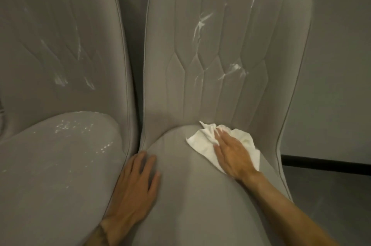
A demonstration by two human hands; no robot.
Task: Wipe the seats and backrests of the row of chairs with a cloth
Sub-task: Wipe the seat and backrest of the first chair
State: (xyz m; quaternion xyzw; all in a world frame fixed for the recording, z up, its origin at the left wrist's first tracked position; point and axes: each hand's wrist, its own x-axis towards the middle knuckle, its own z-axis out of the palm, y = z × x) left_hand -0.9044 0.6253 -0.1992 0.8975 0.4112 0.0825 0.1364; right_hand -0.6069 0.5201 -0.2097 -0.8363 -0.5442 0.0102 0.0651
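Grey wall [341,65] behind two upholstered chairs [251,101]. Right hand [232,151], fingers flat, presses the white cloth [200,142] at the seat [190,195] rear; backrest smears [201,21] lie straight above it. Left hand [136,185], spread flat, braces the seat edge.

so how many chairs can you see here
2. The left chair fills the left half; the right chair, cloth on its seat, fills the middle. Others may be out of view.

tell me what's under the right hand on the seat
A crumpled white cloth lies under the right hand, spread on the grey seat near the backrest. Whether the seat is stained beneath the cloth cannot be seen.
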